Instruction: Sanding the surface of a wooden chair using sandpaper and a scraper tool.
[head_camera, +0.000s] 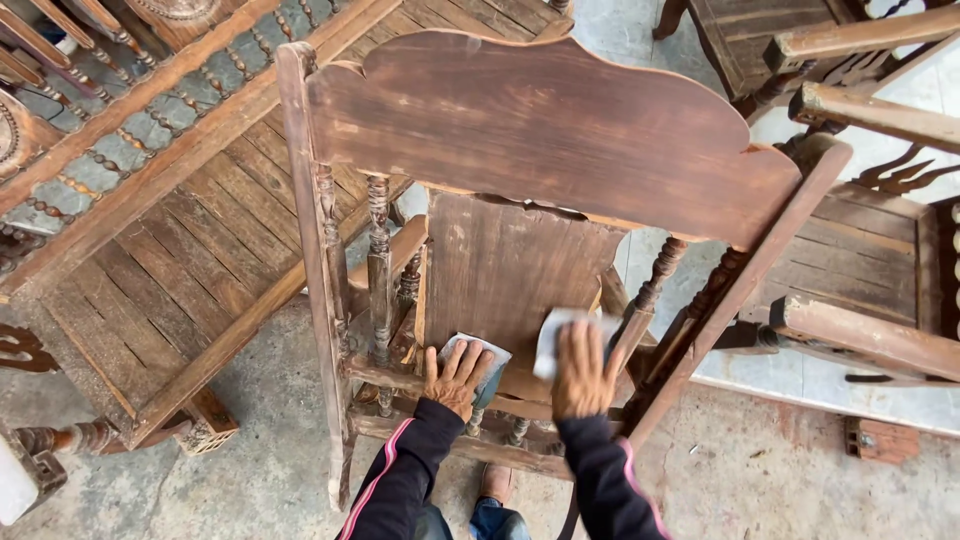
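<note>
An old brown wooden chair (540, 130) with a wide carved top rail and turned spindles stands in front of me, its back towards me. My left hand (455, 378) presses a pale sheet of sandpaper (488, 352) flat against the lower part of the centre back panel (510, 270). My right hand (585, 372) presses a second pale sheet (552, 338) on the same panel, just to the right. Both arms wear black sleeves with a pink stripe.
A slatted wooden bench (180, 250) with beaded rails lies at the left. More worn wooden chairs (860, 260) stand at the right and top right. The floor is stained concrete (760, 470), with a small red brick piece (880, 440). My shoe (495, 482) shows below.
</note>
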